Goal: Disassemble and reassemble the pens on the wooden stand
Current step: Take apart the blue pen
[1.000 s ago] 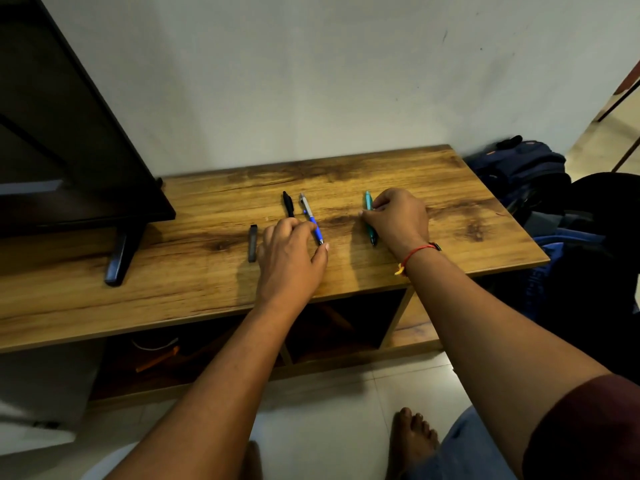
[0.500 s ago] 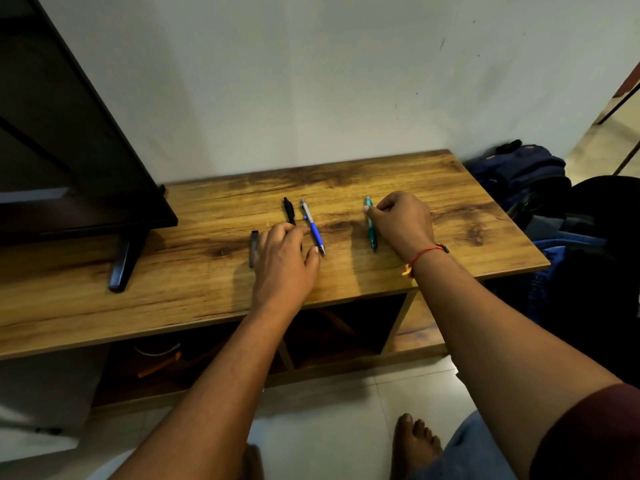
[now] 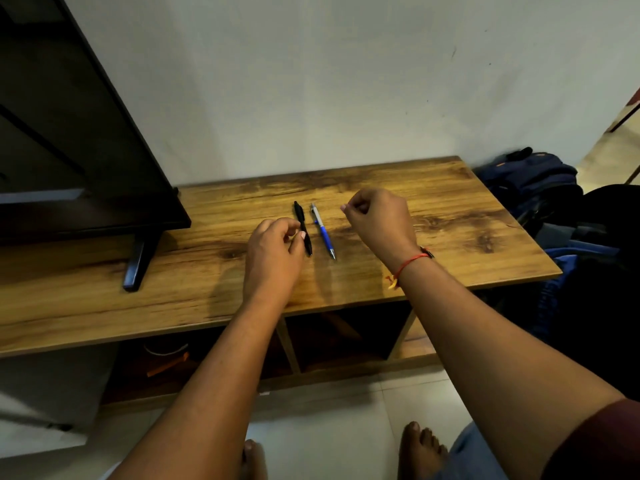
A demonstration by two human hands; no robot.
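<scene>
Two pens lie side by side near the middle of the stand (image 3: 450, 216), tips toward the person: a black pen (image 3: 300, 216) and, at its 3 o'clock, a blue pen (image 3: 323, 233), close but not touching. Laid parallel and apart like this, each can be picked up without disturbing the other. The left hand (image 3: 273, 251) comes in from 7 o'clock of the black pen with its fingers curled. Its thumb tip (image 3: 303, 235) sits against that pen's lower half, the forefinger bent close above it. This looks like the start of a pinch on the barrel, but I cannot tell whether the pen is actually clamped or only touched, nor whether something small is tucked in the curl. The right hand (image 3: 379, 216) hovers at 2 o'clock of the blue pen, clear of the wood. It is closed in a loose fist with the thumb pressed to the forefinger, as if keeping hold of a part, though its inside is hidden, so I cannot say what it holds, if anything. A TV (image 3: 69, 150) stands at the stand's 9 o'clock end, well clear of the work.
</scene>
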